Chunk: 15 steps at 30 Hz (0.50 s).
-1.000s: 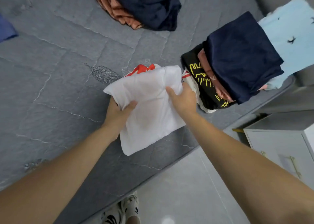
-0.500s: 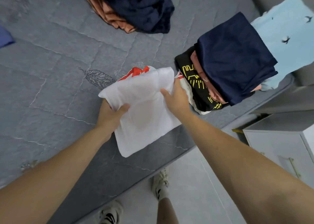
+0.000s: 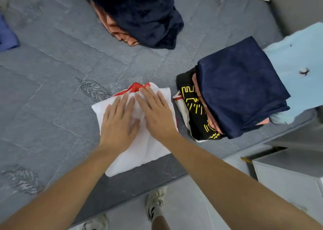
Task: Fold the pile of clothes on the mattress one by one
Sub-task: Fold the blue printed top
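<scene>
Fingers (image 3: 120, 105) of both hands straight, flat on white shirt (image 3: 139, 153), hiding its middle

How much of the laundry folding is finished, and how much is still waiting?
Done: a folded stack with a navy piece on top sits at the mattress edge. In hand: the left hand and right hand press flat on a folded white garment beside it. Left: a heap of unfolded clothes farther back, dark blue over orange.
</scene>
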Motion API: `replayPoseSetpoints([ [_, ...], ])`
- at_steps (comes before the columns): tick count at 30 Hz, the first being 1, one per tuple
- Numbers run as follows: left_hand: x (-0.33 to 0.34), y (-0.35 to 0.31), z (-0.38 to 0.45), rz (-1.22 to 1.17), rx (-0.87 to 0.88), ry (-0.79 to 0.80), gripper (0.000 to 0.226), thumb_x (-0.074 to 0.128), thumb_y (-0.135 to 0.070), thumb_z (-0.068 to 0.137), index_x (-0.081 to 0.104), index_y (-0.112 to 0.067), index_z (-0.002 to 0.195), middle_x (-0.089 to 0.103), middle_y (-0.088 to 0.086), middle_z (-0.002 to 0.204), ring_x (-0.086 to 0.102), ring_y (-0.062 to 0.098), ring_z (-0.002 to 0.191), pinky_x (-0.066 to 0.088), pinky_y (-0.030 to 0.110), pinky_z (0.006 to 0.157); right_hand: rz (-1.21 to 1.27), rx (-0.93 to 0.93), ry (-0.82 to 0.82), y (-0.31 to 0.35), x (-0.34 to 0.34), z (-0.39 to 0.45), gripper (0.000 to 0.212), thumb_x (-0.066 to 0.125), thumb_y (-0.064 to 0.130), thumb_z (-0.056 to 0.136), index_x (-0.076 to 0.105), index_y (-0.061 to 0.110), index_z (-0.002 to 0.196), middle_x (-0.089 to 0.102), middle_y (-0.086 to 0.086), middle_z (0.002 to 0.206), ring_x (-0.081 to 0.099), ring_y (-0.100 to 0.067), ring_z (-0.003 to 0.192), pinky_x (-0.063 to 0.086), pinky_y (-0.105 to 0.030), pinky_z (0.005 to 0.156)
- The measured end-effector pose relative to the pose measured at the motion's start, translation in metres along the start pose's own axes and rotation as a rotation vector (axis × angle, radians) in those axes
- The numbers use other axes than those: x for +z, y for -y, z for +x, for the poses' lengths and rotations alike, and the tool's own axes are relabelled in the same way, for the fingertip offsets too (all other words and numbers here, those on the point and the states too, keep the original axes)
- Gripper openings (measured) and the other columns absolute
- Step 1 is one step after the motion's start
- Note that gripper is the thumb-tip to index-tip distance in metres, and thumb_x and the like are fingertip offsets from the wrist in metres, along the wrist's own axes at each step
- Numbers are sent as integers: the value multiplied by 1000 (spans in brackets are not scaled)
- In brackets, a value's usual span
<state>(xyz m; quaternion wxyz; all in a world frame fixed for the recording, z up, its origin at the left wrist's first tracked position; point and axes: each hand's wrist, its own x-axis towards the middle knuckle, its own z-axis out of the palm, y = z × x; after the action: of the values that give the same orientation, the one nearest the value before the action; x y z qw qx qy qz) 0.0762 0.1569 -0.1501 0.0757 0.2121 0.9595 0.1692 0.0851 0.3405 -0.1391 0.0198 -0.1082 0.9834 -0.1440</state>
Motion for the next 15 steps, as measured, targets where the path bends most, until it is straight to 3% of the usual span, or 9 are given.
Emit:
replayPoseSetpoints([
  [3, 25, 14, 12, 32, -39, 44, 71, 33, -53, 104, 16, -24, 166, 10, 4, 174, 9, 26, 160, 16, 51, 127, -44, -48, 55, -23, 26, 9, 62, 33, 23, 102, 27, 16, 164, 16, -9, 173, 6, -25, 161, 14, -49, 128],
  [9, 61, 33, 36, 63, -67, -7, 72, 30, -54, 105, 7, -25, 167, 2, 6, 174, -3, 24, 161, 6, 48, 129, -14, -54, -32, -46, 62, 33, 62, 36, 31, 104, 27, 17, 164, 16, -9, 173, 6, -25, 161, 10, -50, 129],
  [15, 27, 22, 32, 52, -104, 56, 69, 20, -57, 106, 12, -26, 166, 0, 5, 174, -3, 25, 161, 10, 51, 128, -27, 29, 76, -31, 26, 35, 63, 31, 37, 104, 23, 23, 165, 16, -5, 173, 5, -21, 161, 11, -51, 129],
])
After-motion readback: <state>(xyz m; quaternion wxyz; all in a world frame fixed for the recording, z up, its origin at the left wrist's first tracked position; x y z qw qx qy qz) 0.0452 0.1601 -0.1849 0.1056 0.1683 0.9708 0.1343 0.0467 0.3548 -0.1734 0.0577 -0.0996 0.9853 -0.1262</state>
